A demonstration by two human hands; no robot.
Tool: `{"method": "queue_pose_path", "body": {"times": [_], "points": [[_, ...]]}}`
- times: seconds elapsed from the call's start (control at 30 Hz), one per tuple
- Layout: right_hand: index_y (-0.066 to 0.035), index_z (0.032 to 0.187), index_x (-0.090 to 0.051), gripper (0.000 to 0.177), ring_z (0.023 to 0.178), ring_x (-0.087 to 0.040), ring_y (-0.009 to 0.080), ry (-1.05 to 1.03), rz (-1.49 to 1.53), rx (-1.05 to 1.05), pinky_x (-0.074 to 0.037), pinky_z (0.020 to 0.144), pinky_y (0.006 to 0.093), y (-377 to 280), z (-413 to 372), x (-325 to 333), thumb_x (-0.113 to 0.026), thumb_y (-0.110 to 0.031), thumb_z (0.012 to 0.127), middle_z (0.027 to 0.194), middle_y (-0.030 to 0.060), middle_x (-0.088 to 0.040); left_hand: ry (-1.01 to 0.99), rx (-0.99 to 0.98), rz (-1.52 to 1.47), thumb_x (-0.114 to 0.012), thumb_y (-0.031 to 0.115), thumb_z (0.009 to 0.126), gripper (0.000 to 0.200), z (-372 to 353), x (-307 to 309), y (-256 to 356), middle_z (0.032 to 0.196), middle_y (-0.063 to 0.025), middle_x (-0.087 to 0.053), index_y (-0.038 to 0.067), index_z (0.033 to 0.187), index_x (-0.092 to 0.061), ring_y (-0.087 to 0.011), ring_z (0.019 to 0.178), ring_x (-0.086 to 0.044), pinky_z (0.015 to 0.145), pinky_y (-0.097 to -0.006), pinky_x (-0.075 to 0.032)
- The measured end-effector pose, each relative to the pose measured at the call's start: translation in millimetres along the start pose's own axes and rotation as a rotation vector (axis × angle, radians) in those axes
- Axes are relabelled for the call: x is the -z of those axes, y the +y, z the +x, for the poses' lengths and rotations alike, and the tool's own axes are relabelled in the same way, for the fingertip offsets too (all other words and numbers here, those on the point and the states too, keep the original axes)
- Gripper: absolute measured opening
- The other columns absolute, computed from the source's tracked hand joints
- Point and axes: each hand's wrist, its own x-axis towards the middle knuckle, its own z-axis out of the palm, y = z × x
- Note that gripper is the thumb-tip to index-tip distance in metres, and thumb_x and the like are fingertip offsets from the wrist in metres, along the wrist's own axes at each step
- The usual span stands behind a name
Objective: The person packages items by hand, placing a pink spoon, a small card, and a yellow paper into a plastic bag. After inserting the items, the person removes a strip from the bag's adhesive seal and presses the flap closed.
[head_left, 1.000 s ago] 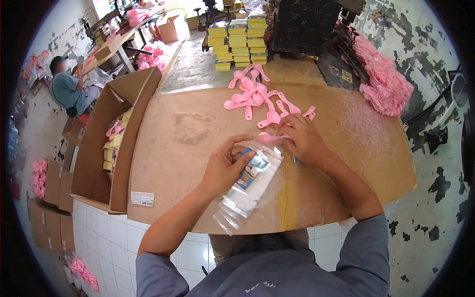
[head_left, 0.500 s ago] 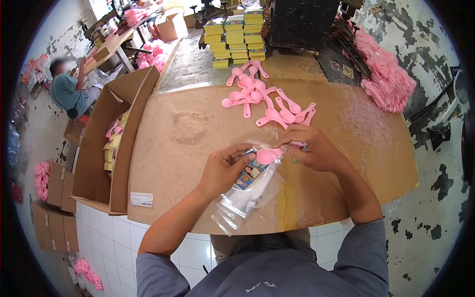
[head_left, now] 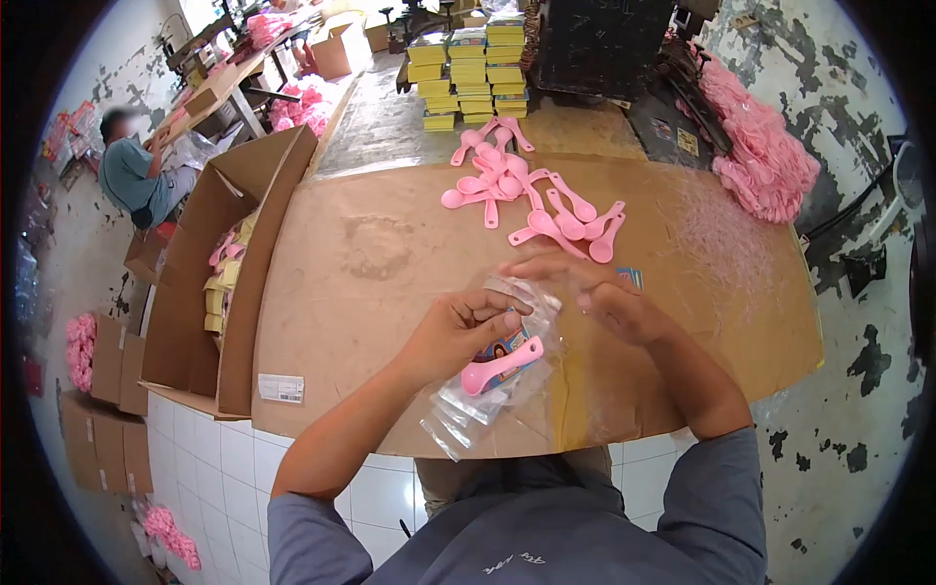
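A clear plastic bag (head_left: pixel 466 402) hangs over the front of the cardboard-covered table, and my left hand (head_left: pixel 456 331) is closed on its upper part. A small blue printed card (head_left: pixel 509 345) shows through the film. Across the card lies a pink measuring spoon (head_left: pixel 499 368), bowl toward the lower left; it seems to be inside the bag. My right hand (head_left: pixel 595 292) is slightly smeared by motion, with fingers stretched out over the bag's top end and no spoon in it. Another blue card (head_left: pixel 630 277) lies partly behind that hand.
Several loose pink spoons (head_left: pixel 546 210) lie in a pile beyond my hands. Yellow-edged card stacks (head_left: pixel 473 73) stand at the back. To the left is a deep cardboard box (head_left: pixel 244 322) holding packed pieces. A person (head_left: pixel 141 175) sits farther left. Pink bundles (head_left: pixel 765 146) lie at right.
The pink spoon has left my right hand and moved down over the card in the bag. My right hand has opened and its fingers now reach left across the bag's top.
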Motion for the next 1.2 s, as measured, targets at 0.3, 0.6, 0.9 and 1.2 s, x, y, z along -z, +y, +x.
{"method": "queue_pose_path", "body": {"times": [0.3,0.6,0.9,1.2], "points": [[-0.006,0.1,-0.073,0.016,0.107,-0.065,0.027,0.002,-0.585,0.187,-0.05,0.093,0.042,-50,7,-10,-0.074,-0.001,0.085,0.106,0.0071,-0.07,0.134,-0.409,0.232,-0.067,0.007,0.097,0.038,1,-11,-1,0.126,-0.0081,-0.067,0.001,0.134,-0.059,-0.0144,0.109,-0.064,0.095,-0.032,-0.052],[-0.001,0.1,-0.072,0.012,0.081,-0.068,0.0243,0.186,-0.849,0.067,-0.053,0.072,0.0352,-87,14,-21,-0.073,-0.004,0.089,0.092,0.01,-0.068,0.135,-0.572,0.471,-0.066,0.005,0.096,0.04,-16,-24,31,0.127,-0.0145,-0.07,0.0,0.136,-0.06,-0.0214,0.117,-0.068,0.1,-0.0355,-0.051],[-0.001,0.102,-0.071,0.013,0.079,-0.066,0.0236,0.229,-0.834,0.099,-0.052,0.071,0.034,-79,17,-25,-0.073,-0.006,0.09,0.092,0.0096,-0.066,0.121,-0.469,0.272,-0.062,0.006,0.102,0.025,-11,-27,31,0.113,-0.0105,-0.074,-0.004,0.125,-0.064,-0.0144,0.105,-0.07,0.094,-0.0286,-0.055],[-0.009,0.095,-0.068,0.019,0.104,-0.062,0.0243,0.341,-1.336,0.44,-0.047,0.088,0.0387,-66,19,-29,-0.076,-0.008,0.078,0.104,0.0053,-0.063,0.208,-0.459,0.395,-0.062,0.002,0.1,0.029,-13,-33,42,0.094,-0.0138,-0.078,-0.007,0.128,-0.062,-0.0164,0.09,-0.076,0.079,-0.0283,-0.06]]}}
